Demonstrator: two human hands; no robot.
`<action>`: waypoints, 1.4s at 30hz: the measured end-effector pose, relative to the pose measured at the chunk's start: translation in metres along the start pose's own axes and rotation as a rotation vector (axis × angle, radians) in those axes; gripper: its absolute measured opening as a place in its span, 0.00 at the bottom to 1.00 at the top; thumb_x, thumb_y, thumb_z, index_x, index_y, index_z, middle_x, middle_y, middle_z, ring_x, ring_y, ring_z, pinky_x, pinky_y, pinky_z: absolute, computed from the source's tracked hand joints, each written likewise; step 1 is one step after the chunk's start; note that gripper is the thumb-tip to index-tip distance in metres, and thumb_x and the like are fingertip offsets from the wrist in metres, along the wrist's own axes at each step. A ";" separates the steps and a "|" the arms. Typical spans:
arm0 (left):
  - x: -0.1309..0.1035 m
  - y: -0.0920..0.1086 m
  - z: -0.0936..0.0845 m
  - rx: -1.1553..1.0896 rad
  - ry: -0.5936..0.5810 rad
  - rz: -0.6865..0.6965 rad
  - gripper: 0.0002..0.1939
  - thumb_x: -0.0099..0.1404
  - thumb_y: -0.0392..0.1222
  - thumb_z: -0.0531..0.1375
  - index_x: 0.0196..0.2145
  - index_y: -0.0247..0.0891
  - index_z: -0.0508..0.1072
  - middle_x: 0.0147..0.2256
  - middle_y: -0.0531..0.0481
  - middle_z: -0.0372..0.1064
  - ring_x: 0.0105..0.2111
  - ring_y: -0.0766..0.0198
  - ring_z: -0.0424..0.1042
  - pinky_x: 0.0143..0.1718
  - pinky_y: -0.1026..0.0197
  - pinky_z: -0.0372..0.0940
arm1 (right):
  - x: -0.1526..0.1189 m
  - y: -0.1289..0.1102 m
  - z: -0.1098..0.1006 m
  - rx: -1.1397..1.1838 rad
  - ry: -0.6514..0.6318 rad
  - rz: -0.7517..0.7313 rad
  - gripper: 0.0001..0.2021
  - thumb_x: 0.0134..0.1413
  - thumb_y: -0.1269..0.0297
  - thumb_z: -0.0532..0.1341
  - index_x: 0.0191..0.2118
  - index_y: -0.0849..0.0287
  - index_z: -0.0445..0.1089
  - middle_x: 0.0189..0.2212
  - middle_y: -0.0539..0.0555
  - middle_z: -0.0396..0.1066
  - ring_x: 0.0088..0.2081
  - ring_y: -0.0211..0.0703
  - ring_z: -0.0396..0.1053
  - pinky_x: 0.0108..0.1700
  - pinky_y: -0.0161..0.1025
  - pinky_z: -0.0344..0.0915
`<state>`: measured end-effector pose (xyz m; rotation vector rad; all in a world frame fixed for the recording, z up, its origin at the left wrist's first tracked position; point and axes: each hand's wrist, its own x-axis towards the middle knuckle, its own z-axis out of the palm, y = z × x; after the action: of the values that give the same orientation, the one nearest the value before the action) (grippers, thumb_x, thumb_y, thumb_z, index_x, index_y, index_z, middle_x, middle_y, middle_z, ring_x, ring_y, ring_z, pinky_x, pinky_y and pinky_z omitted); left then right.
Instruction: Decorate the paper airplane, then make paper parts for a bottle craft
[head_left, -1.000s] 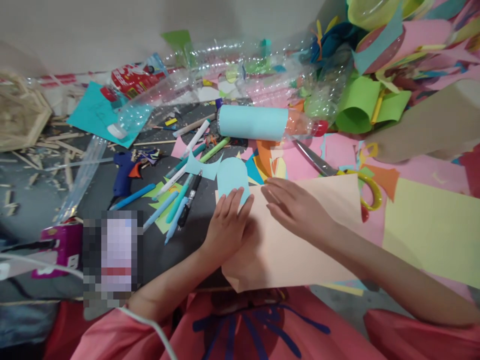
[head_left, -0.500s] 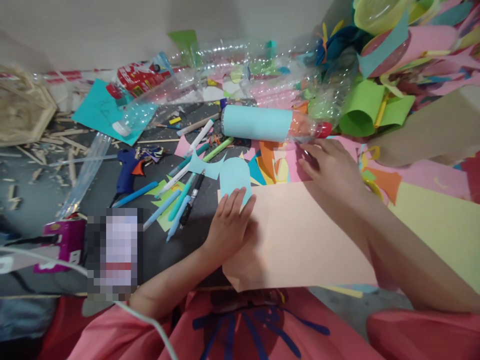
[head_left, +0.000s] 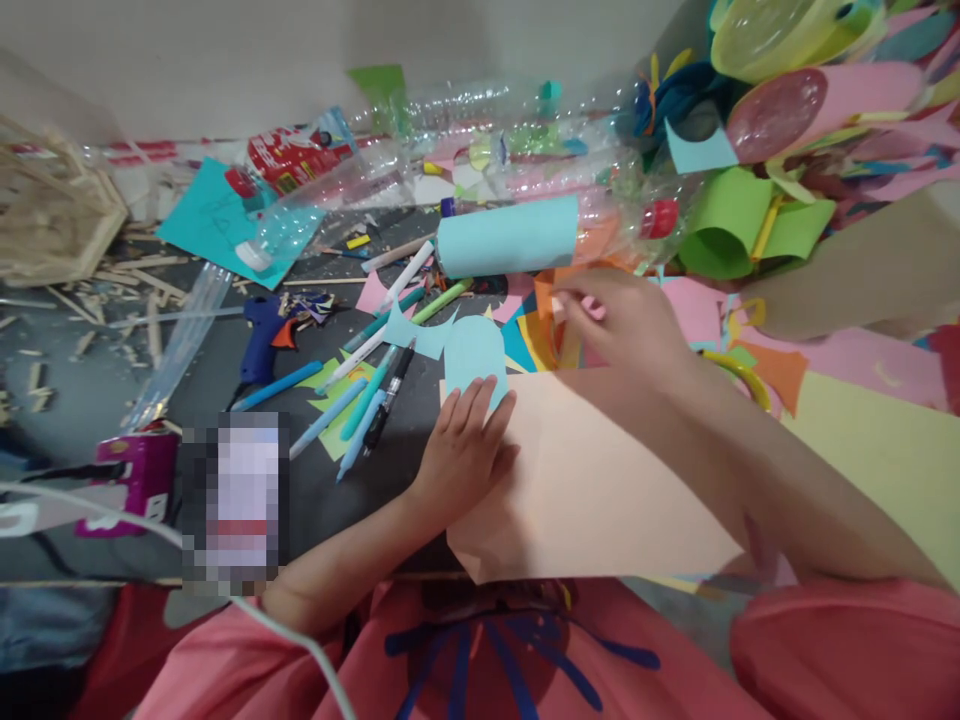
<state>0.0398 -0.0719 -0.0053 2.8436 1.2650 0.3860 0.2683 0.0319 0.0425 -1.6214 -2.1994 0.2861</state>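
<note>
One flat left hand (head_left: 466, 445), loosely spread, should press the blue cutout (head_left: 475, 350) evenly against slipping; curled right hand (head_left: 626, 320), cannot tell contents.

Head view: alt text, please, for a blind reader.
A person's left hand rests on a rounded light blue paper cutout overlapping a peach sheet; the right hand is near a paper-wrapped plastic bottle. Markers and a blue glue gun lie at left.

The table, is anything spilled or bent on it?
Yes. Wooden stick pieces lie strewn across the table at left, as if spilled. The peach paper under the left hand seems bent at its near-left corner, not square.
</note>
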 end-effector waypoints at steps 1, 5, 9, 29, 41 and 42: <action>0.000 0.000 0.000 0.002 0.000 -0.002 0.26 0.71 0.43 0.53 0.63 0.29 0.59 0.61 0.31 0.62 0.63 0.46 0.60 0.63 0.46 0.55 | 0.003 -0.010 0.005 0.015 -0.037 -0.091 0.15 0.65 0.64 0.50 0.42 0.60 0.75 0.40 0.60 0.78 0.41 0.52 0.74 0.41 0.45 0.67; 0.000 0.000 0.001 0.034 0.040 0.019 0.21 0.71 0.44 0.52 0.57 0.29 0.64 0.56 0.30 0.64 0.60 0.45 0.63 0.60 0.44 0.59 | 0.021 -0.055 0.033 0.001 -0.295 -0.520 0.14 0.63 0.74 0.51 0.44 0.62 0.73 0.45 0.58 0.77 0.44 0.47 0.73 0.41 0.40 0.65; -0.001 -0.001 0.002 0.026 0.014 0.023 0.18 0.71 0.45 0.53 0.51 0.30 0.68 0.46 0.34 0.68 0.51 0.46 0.69 0.56 0.43 0.63 | 0.037 -0.095 0.056 -0.149 -0.431 -0.743 0.15 0.64 0.78 0.50 0.51 0.62 0.68 0.53 0.59 0.72 0.41 0.44 0.73 0.31 0.39 0.63; 0.000 -0.001 -0.001 0.031 -0.023 0.002 0.27 0.73 0.46 0.49 0.63 0.24 0.58 0.61 0.31 0.63 0.64 0.48 0.60 0.65 0.48 0.53 | -0.011 -0.047 0.039 1.203 -0.048 0.414 0.13 0.60 0.54 0.50 0.27 0.54 0.58 0.15 0.43 0.54 0.15 0.34 0.51 0.18 0.34 0.48; 0.004 -0.005 -0.007 -0.072 -0.094 -0.010 0.28 0.72 0.45 0.50 0.65 0.26 0.58 0.63 0.35 0.62 0.64 0.49 0.59 0.63 0.48 0.53 | -0.041 -0.037 0.035 1.173 -0.197 0.539 0.10 0.47 0.58 0.66 0.32 0.58 0.70 0.23 0.47 0.68 0.24 0.33 0.64 0.28 0.34 0.63; 0.005 -0.006 -0.008 -0.085 -0.106 -0.011 0.28 0.72 0.45 0.50 0.65 0.28 0.57 0.63 0.36 0.62 0.63 0.49 0.59 0.63 0.48 0.53 | -0.041 -0.036 0.034 1.140 -0.204 0.524 0.09 0.47 0.59 0.65 0.31 0.58 0.69 0.22 0.46 0.67 0.24 0.33 0.63 0.27 0.33 0.62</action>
<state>0.0364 -0.0649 0.0027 2.7453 1.2152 0.2778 0.2326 -0.0160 0.0182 -1.3981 -1.1678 1.5508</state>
